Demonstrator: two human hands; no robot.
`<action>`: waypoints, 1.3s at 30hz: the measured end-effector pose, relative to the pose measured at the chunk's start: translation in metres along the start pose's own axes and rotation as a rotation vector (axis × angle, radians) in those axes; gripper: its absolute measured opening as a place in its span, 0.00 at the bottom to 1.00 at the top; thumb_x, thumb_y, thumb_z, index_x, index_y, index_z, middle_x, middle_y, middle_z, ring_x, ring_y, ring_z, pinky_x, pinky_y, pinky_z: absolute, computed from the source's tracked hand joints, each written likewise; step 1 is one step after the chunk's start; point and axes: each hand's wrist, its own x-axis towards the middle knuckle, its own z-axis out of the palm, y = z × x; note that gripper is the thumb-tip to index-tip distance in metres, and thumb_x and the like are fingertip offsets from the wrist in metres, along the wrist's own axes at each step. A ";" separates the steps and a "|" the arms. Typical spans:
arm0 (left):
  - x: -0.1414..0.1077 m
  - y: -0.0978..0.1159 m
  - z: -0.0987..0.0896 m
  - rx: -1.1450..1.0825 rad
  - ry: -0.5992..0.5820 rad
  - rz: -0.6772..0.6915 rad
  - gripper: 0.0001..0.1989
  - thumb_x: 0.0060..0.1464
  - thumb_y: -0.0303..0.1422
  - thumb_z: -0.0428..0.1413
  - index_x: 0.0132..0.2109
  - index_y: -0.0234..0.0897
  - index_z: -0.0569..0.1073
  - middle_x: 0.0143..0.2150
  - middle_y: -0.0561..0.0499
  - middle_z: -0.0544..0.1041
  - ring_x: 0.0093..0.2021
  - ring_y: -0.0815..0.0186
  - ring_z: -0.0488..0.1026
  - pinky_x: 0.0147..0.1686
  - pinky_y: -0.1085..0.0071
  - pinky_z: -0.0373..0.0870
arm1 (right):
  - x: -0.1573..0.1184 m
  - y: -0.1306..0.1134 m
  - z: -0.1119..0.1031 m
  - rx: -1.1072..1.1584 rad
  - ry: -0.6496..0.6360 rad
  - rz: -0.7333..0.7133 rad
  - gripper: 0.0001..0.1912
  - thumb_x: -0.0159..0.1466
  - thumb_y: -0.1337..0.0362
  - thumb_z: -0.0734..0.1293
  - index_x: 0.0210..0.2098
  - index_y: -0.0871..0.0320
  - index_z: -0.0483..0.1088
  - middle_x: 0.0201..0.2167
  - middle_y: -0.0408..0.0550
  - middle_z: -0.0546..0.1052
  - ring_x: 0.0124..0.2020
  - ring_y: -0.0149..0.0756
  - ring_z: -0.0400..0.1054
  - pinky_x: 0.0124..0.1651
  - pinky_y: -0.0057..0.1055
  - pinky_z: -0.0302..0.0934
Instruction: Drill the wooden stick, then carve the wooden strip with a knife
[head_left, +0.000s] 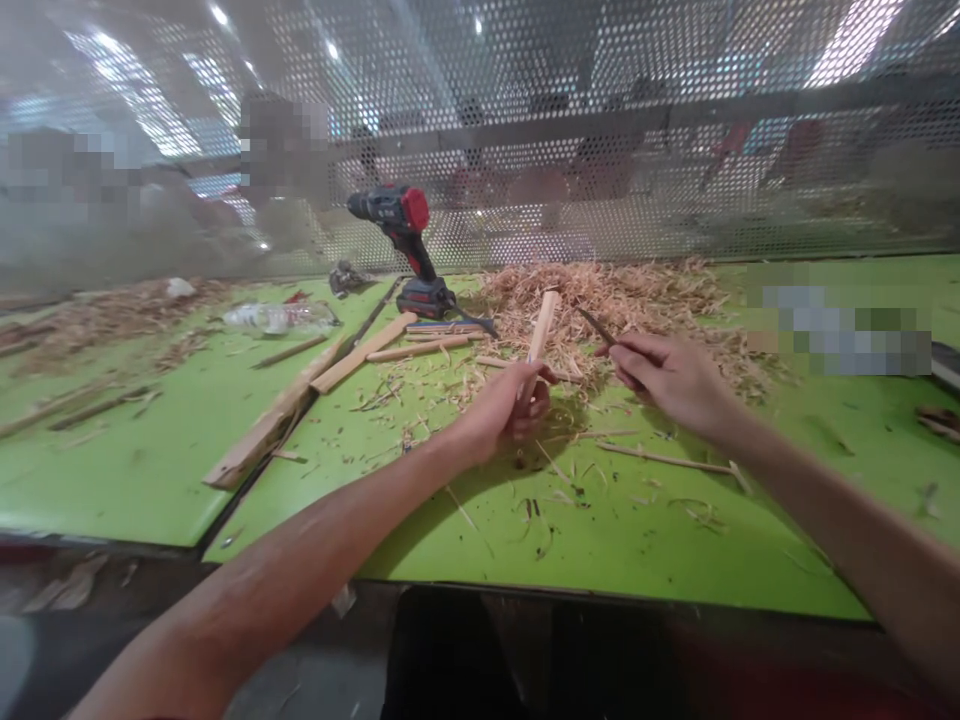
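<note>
My left hand (519, 400) is closed around the lower end of a pale wooden stick (544, 325), which points up and away over the green table (645, 540). To its right, my right hand (660, 375) grips a thin dark blade-like tool (595, 325), its tip angled toward the stick but apart from it. A heap of wood shavings (630, 290) lies just behind both hands. Loose curls and thin slivers are scattered on the table below them.
A cordless drill (409, 245) stands behind on the left, near wooden strips (364, 352) and a long wood piece (262, 425). A clear plastic bottle (281, 316) lies farther left. A perforated metal screen (525, 130) rises along the back edge.
</note>
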 end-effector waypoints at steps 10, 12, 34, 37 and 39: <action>0.001 -0.001 0.005 -0.058 0.043 0.043 0.08 0.59 0.34 0.48 0.34 0.38 0.69 0.22 0.56 0.62 0.19 0.72 0.59 0.19 0.74 0.58 | 0.001 0.004 0.000 0.159 -0.161 0.031 0.14 0.69 0.53 0.64 0.43 0.55 0.76 0.24 0.43 0.69 0.20 0.30 0.57 0.22 0.29 0.50; 0.002 -0.001 0.006 -0.069 0.098 0.061 0.06 0.57 0.31 0.50 0.34 0.37 0.69 0.25 0.54 0.66 0.23 0.71 0.63 0.23 0.74 0.64 | 0.004 0.008 -0.001 0.139 -0.155 0.064 0.14 0.69 0.52 0.65 0.40 0.56 0.75 0.22 0.42 0.68 0.19 0.29 0.57 0.21 0.28 0.50; -0.010 0.000 -0.001 0.376 0.038 0.553 0.16 0.52 0.32 0.67 0.47 0.39 0.75 0.43 0.50 0.78 0.39 0.68 0.78 0.42 0.69 0.78 | 0.000 0.003 0.000 0.374 -0.258 0.076 0.17 0.68 0.49 0.65 0.45 0.55 0.75 0.19 0.33 0.58 0.17 0.26 0.47 0.20 0.28 0.42; -0.010 0.001 -0.006 0.286 -0.111 0.447 0.20 0.52 0.29 0.67 0.52 0.41 0.75 0.44 0.49 0.79 0.43 0.64 0.79 0.43 0.66 0.79 | 0.002 0.004 -0.007 0.377 -0.202 0.059 0.13 0.67 0.53 0.67 0.41 0.56 0.75 0.18 0.34 0.58 0.17 0.26 0.48 0.21 0.30 0.42; -0.008 0.002 -0.010 0.213 -0.183 0.263 0.17 0.56 0.31 0.64 0.52 0.39 0.75 0.41 0.48 0.79 0.40 0.64 0.80 0.40 0.67 0.80 | 0.004 0.004 -0.014 0.379 -0.204 0.064 0.10 0.66 0.56 0.68 0.39 0.55 0.75 0.19 0.35 0.59 0.18 0.25 0.48 0.22 0.31 0.41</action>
